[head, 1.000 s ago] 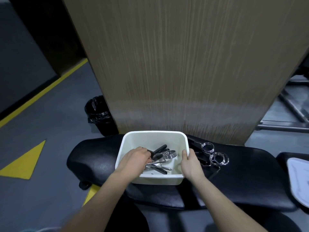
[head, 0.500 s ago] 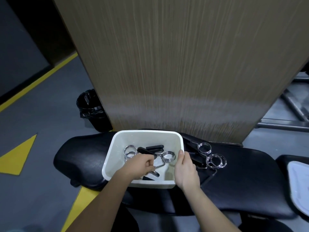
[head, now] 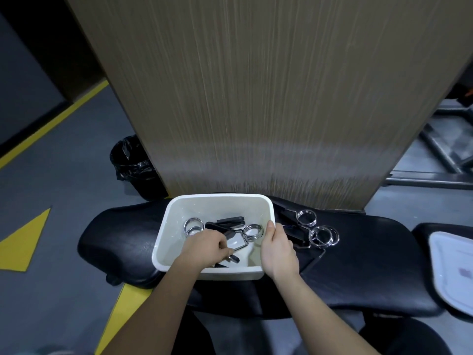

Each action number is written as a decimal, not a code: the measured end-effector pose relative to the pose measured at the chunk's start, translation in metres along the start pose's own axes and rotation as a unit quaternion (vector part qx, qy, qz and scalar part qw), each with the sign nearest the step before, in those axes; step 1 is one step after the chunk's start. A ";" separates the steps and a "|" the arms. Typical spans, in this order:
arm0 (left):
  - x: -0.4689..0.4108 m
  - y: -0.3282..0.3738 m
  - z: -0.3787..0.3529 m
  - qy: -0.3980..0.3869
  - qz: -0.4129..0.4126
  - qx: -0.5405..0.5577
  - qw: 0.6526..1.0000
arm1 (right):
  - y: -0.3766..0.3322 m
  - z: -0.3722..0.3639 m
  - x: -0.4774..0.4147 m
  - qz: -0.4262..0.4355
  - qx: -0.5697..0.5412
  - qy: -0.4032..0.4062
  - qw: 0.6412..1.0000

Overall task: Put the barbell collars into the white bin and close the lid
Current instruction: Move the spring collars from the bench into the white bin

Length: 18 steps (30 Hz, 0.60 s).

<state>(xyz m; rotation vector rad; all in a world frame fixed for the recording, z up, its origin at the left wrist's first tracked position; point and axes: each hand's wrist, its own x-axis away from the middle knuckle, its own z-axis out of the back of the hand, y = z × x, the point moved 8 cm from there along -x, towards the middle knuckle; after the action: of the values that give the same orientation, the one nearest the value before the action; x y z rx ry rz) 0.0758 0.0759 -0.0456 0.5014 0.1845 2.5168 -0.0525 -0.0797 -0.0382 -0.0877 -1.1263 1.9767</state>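
My left hand curled over collars in the white bin, hiding its grip; right hand clasped the 3 o'clock rim.

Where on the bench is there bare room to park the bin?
Bare black bench between the two loose collars and the lid; also left of the white bin. Crowded right beside the bin, under the right hand.

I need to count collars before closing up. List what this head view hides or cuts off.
- Head view: the left hand covers part of the white bin floor; collars under it can't be counted, nor its grip judged.
- The collars on the bench overlap; their number is unclear.
- The white lid is cut off by the right edge.
- The right hand hides the bin's near right wall.
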 end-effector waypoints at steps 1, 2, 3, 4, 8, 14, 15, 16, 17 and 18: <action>0.005 0.003 0.008 0.028 0.002 -0.009 1.000 | 0.000 0.000 0.001 0.000 -0.003 -0.002 1.000; 0.011 0.007 0.017 0.058 0.004 0.006 0.998 | 0.001 0.000 0.000 -0.002 -0.009 -0.004 1.000; 0.018 0.010 0.025 0.085 0.007 0.033 0.996 | 0.002 -0.001 0.000 -0.006 -0.018 -0.007 1.000; 0.025 0.014 0.030 0.102 0.007 0.058 0.993 | 0.003 -0.002 0.000 -0.008 -0.031 -0.008 0.999; 0.053 0.043 0.015 0.103 -0.009 0.072 0.992 | 0.004 0.000 0.004 -0.025 -0.117 -0.007 0.993; 0.069 0.058 0.009 0.167 -0.038 -0.070 0.983 | 0.035 -0.008 0.004 -0.109 -0.261 -0.044 0.958; 0.069 0.057 0.009 0.168 -0.048 -0.075 0.982 | 0.040 0.003 0.001 -0.082 -0.238 -0.020 0.968; 0.069 0.057 0.009 0.167 -0.054 -0.081 0.981 | 0.042 0.022 -0.001 -0.037 -0.189 0.027 0.981; 0.070 0.057 0.009 0.165 -0.056 -0.082 0.981 | 0.045 0.043 -0.003 0.008 -0.125 0.088 0.988; 0.069 0.057 0.008 0.163 -0.056 -0.082 0.982 | 0.047 0.064 -0.006 0.050 -0.062 0.149 0.986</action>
<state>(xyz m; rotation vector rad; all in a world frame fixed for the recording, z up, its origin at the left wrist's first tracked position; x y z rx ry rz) -0.0033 0.0669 -0.0031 0.0112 0.1226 2.4621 -0.1058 -0.1392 -0.0371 -0.4990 -1.0617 1.9014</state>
